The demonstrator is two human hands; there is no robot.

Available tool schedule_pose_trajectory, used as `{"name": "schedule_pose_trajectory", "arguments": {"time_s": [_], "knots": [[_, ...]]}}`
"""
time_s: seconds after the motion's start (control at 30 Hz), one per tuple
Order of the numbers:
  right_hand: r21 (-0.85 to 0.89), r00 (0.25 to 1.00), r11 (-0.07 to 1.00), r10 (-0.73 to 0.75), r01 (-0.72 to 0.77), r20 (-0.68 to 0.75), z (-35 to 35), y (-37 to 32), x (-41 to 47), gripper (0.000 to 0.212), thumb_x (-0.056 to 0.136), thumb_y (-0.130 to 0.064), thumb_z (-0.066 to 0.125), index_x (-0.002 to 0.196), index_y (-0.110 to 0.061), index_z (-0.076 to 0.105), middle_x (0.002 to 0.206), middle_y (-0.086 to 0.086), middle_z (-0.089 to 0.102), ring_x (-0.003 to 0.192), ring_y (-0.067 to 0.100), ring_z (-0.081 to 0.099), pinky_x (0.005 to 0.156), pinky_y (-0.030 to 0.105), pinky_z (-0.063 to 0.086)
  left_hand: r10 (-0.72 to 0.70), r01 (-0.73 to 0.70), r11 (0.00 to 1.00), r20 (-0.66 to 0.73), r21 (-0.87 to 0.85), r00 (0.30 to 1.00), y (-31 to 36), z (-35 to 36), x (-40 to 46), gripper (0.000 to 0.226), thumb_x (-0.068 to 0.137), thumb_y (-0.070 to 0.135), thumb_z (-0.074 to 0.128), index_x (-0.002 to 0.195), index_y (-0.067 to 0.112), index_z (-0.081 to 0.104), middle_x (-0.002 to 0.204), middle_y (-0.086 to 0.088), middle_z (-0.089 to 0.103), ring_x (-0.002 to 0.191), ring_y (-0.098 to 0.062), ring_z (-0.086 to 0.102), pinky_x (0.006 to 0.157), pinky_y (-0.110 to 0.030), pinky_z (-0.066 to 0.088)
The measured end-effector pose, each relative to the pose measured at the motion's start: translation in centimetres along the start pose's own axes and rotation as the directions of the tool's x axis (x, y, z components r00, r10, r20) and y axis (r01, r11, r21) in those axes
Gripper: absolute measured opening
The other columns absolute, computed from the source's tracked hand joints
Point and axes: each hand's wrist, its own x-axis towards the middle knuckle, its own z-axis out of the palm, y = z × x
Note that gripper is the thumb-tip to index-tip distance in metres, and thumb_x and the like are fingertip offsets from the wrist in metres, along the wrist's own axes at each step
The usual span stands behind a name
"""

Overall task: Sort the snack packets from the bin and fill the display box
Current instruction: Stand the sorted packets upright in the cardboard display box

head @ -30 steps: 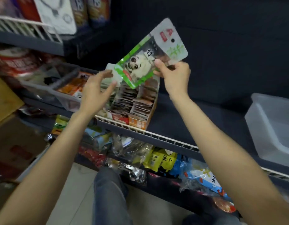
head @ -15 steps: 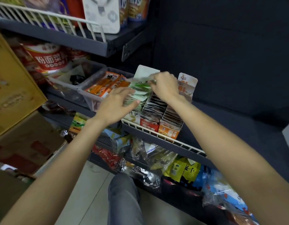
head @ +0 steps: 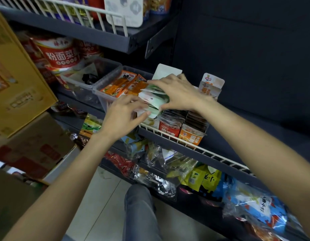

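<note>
The flat green-and-white plastic snack packets (head: 154,99) are gripped from above by the right hand (head: 176,93) — the left hand (head: 123,115), fingers relaxed, is rested against their near-left edge.

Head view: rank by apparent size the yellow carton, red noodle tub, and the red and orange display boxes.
1. yellow carton, cropped at the edge
2. red noodle tub
3. red display box and orange display box: alike, unranked

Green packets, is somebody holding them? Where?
The right hand grips the green packets from above, thumb at the stack's near end and fingers at its far end. The left hand only touches the near end with its fingertips.
</note>
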Motion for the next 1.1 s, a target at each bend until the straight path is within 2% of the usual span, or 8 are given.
{"name": "schedule_pose_trajectory", "arguments": {"time_s": [0.13,0.23,0.4,0.5,0.63,0.73,0.93,1.1], "knots": [[-0.063,0.998,0.998,-0.021,0.025,0.054,0.4,-0.5,0.5,0.087,0.081,-0.049,0.062,0.15,-0.029,0.014,0.142,0.007,0.046,0.125,0.03,0.045,0.101,0.047,0.031,0.049,-0.051,0.997,0.03,0.056,0.998,0.0,-0.2,-0.7,0.042,0.095,0.046,0.043,0.097,0.017,0.075,0.1,0.002,0.068,0.093,-0.018,0.061,0.084,-0.037,0.048],[-0.093,0.995,0.996,-0.026,0.017,-0.092,0.5,-0.1,0.6,0.064,0.088,-0.035,0.056,0.145,-0.026,0.029,0.132,0.005,0.056,0.115,0.028,0.054,0.098,0.044,0.034,0.048,-0.051,0.997,0.055,0.056,0.997,0.2,-0.1,-0.6,0.047,0.097,0.043,0.038,0.091,0.013,0.074,0.095,0.002,0.068,0.086,-0.018,0.062,0.08,-0.033,0.047],[0.328,0.962,0.935,0.2,-0.132,-0.184,0.7,1.7,0.8,0.034,0.084,-0.036,0.069,0.114,-0.023,0.064,0.107,-0.002,0.069,0.094,0.016,0.065,0.089,0.036,0.049,-0.021,0.02,1.0,0.063,0.018,0.998,0.8,-0.2,1.2,0.037,0.098,0.032,0.045,0.076,0.009,0.063,0.074,-0.002,0.06,0.065,-0.021,0.056,0.059,-0.034,0.046],[0.469,0.977,0.872,0.199,-0.141,-0.077,0.8,2.5,0.7,0.036,0.074,-0.045,0.075,0.103,-0.024,0.069,0.1,-0.008,0.071,0.088,0.007,0.067,0.088,0.034,0.052,-0.125,0.126,0.992,0.03,-0.024,0.992,0.4,-0.4,3.0,0.015,0.09,0.024,0.063,0.095,0.01,0.06,0.095,-0.003,0.065,0.07,-0.016,0.054,0.064,-0.03,0.041],[0.591,0.989,0.799,0.146,-0.114,-0.006,0.9,3.6,0.6,0.031,0.074,-0.041,0.076,0.099,-0.023,0.072,0.098,-0.009,0.071,0.091,0.004,0.067,0.091,0.034,0.052,-0.125,0.129,0.992,0.193,-0.008,0.973,-0.1,-0.6,4.3,0.052,0.078,0.027,0.076,0.122,0.014,0.05,0.12,-0.004,0.051,0.075,-0.012,0.059,0.075,-0.034,0.048],[0.53,0.993,0.845,0.108,-0.071,-0.04,0.8,4.2,0.8,0.025,0.081,-0.036,0.071,0.102,-0.021,0.071,0.097,-0.01,0.071,0.089,0.003,0.066,0.089,0.031,0.052,-0.067,0.05,0.996,0.236,0.077,0.97,-0.6,-0.7,4.7,0.057,0.079,0.024,0.074,0.129,0.015,0.05,0.123,-0.008,0.048,0.075,-0.021,0.065,0.078,-0.041,0.05],[0.446,0.98,0.893,0.133,-0.055,-0.146,0.9,5.0,0.9,0.023,0.093,-0.034,0.057,0.092,-0.016,0.07,0.079,-0.002,0.067,0.073,0.012,0.056,0.076,0.028,0.041,0.206,-0.248,0.935,0.18,0.253,0.962,-1.5,-0.1,5.2,0.028,0.076,0.018,0.076,0.101,0.011,0.066,0.103,-0.011,0.055,0.077,-0.032,0.06,0.05,-0.042,0.053],[0.098,0.968,0.993,0.093,-0.072,-0.232,1.2,4.1,1.2,0.018,0.093,-0.036,0.054,0.098,-0.022,0.064,0.076,-0.002,0.065,0.078,0.022,0.047,0.091,0.032,0.024,0.368,-0.421,0.854,0.218,0.306,0.904,-2.0,0.6,5.9,0.022,0.071,0.008,0.076,0.092,0.011,0.071,0.087,-0.008,0.066,0.073,-0.029,0.062,0.05,-0.032,0.053]]}}
